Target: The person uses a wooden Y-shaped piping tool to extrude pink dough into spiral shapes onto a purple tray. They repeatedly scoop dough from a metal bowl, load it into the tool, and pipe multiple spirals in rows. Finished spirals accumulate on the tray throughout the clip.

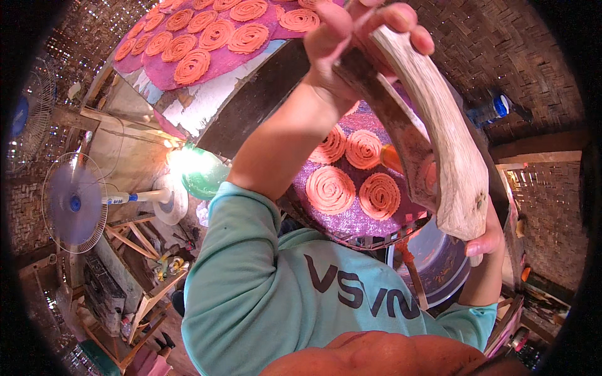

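My left hand (332, 47), raised at the top, has its fingers curled round the upper end of a pale, curved wooden tool (433, 119). A darker brown wooden arm (389, 106) runs close beside the pale one, with something orange between them lower down. At the tool's thick lower end is my right hand (492, 241), thumb pressed against the wood; its other fingers are mostly hidden. Beneath the tool, several orange dough spirals (330, 190) lie on a purple cloth (351, 224). An orange piece (392, 158) beside the brown arm is partly covered.
More orange spirals (217, 34) cover a second purple cloth at the upper left. A basin (433, 276) stands below the near cloth. Off to the left are a standing fan (75, 202), a green bowl (204, 172) and a wooden frame (153, 294). Woven walls (520, 56) surround the space.
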Demonstrator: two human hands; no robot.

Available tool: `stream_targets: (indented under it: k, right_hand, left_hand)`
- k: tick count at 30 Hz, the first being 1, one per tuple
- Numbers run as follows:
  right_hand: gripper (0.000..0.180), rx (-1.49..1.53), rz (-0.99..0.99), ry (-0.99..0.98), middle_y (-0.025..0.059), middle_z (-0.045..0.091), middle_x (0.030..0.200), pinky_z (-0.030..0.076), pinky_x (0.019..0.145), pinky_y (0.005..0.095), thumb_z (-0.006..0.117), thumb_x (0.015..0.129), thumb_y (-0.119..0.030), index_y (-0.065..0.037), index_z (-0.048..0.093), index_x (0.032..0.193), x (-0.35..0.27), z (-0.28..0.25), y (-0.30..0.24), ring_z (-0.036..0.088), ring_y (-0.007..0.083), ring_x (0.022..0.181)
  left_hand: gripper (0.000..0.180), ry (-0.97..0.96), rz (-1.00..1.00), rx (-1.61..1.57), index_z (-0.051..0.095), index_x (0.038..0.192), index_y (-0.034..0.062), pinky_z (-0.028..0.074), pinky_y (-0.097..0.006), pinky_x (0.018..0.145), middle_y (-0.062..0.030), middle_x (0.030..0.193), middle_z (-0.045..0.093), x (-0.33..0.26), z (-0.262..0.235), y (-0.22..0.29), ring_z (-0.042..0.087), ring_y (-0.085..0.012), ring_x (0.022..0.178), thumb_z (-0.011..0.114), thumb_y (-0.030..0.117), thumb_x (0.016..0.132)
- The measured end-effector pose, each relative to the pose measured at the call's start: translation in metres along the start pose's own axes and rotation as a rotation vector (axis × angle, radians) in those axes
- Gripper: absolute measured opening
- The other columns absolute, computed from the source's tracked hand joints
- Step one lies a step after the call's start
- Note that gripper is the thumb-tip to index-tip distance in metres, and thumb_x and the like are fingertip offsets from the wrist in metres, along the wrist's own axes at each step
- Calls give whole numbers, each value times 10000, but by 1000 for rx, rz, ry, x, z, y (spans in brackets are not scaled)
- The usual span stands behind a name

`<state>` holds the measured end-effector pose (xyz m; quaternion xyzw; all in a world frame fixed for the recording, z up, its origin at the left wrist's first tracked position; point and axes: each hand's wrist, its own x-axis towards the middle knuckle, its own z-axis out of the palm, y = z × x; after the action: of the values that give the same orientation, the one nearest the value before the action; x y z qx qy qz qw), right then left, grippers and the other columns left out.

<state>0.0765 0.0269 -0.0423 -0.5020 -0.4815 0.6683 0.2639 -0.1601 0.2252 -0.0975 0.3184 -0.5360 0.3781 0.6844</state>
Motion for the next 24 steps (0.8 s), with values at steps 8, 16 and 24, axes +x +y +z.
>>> stream_targets:
  k: [8,16,24]
  right_hand:
    - [985,-135,-37,59,116,578,1140,387,925,295,806,438,-294,107,437,1259,-9,-7,6,543,190,1035]
    - [942,-184,-167,139,108,560,1152,356,957,291,795,493,-322,82,450,1271,10,-6,27,513,181,1062]
    - [888,-109,-200,86,108,553,1185,346,981,301,791,537,-239,60,441,1297,30,-3,33,504,185,1102]
  left_hand:
    - [508,74,26,-8,380,1146,122,377,-409,921,-31,965,622,-1,-6,-21,565,-254,1000,602,464,844]
    - [531,755,-690,536,506,1243,49,451,-369,913,-147,1172,592,-49,-26,-12,531,-239,1128,504,456,903]
    - [461,989,-1336,1276,518,1249,20,407,-348,937,-163,1256,556,-117,-16,-31,519,-228,1156,355,340,960]
